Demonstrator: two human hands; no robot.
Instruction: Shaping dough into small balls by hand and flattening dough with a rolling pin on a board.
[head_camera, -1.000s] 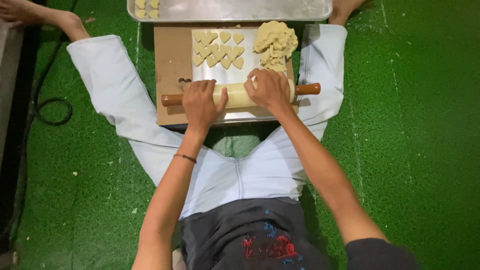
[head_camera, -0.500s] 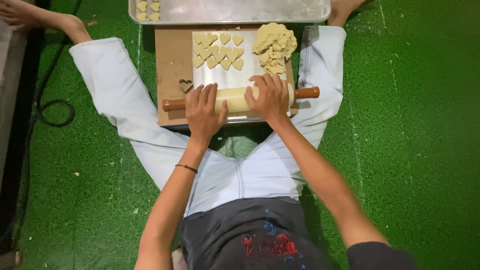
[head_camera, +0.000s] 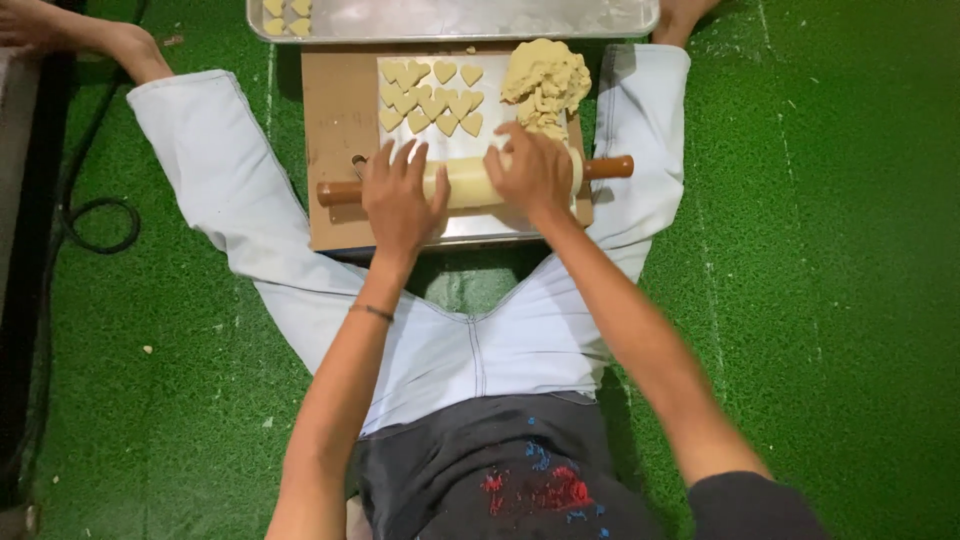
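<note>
Rolling pin (head_camera: 470, 181) crosswise — handles left-right

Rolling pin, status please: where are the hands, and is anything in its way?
Left hand and right hand flat on rolling pin. Pin lies across board. Dough lump and heart cutouts just beyond it.

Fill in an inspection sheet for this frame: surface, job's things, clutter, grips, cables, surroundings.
Surface: brown board on green turf, between the person's spread legs.
Job's things: rolling pin lying across the board's near part; heart-shaped dough pieces in rows beyond it; dough lump at their right.
Clutter: small cutter near the pin's left end; crumbs on the turf.
Grips: left hand and right hand flat on the pin.
Cables: black cable looped at left.
Surroundings: metal tray beyond the board, a few pieces in its left corner.
</note>
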